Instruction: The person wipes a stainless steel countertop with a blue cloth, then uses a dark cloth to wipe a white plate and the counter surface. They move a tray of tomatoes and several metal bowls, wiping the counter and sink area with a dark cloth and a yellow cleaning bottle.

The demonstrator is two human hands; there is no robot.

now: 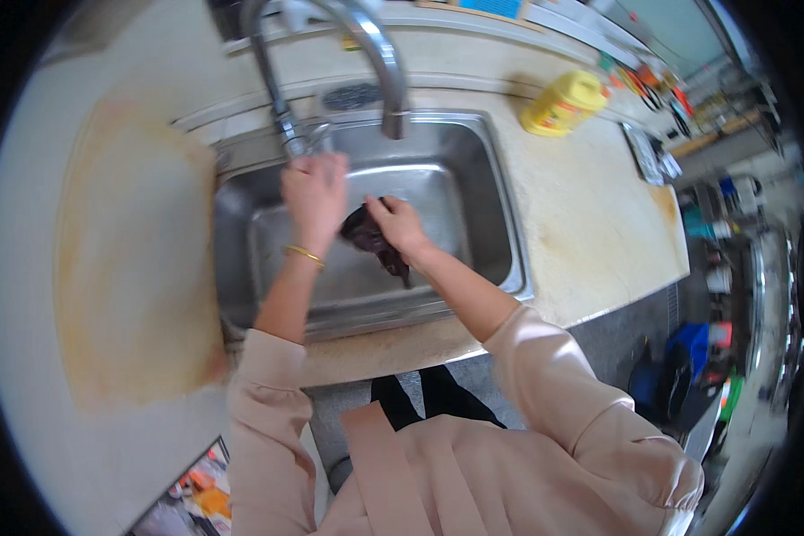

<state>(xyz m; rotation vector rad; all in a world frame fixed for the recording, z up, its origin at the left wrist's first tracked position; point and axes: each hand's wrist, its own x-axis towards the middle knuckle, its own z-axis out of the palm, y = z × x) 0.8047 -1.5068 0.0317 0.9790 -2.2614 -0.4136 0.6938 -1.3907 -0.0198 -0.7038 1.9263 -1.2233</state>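
Observation:
A dark, wet-looking cloth (368, 234) hangs bunched in my right hand (398, 224), over the basin of the stainless steel sink (435, 201). Its lower end dangles below my wrist. Blurred, my left hand (315, 194) is raised at the base of the chrome faucet (291, 137), close to its lever (318, 136). The fingers look curled, but whether they grip the lever cannot be made out. To the right of that hand, the curved spout ends above the back of the basin. No water stream is visible under it.
A yellow plastic jug (566, 104) stands on the countertop (576, 234) right of the sink. Behind the faucet lies a dark scouring pad (352, 97). Farther right, a metal item (643, 154) rests near the counter's edge. A wall (141, 254) with yellowish stains borders the left side.

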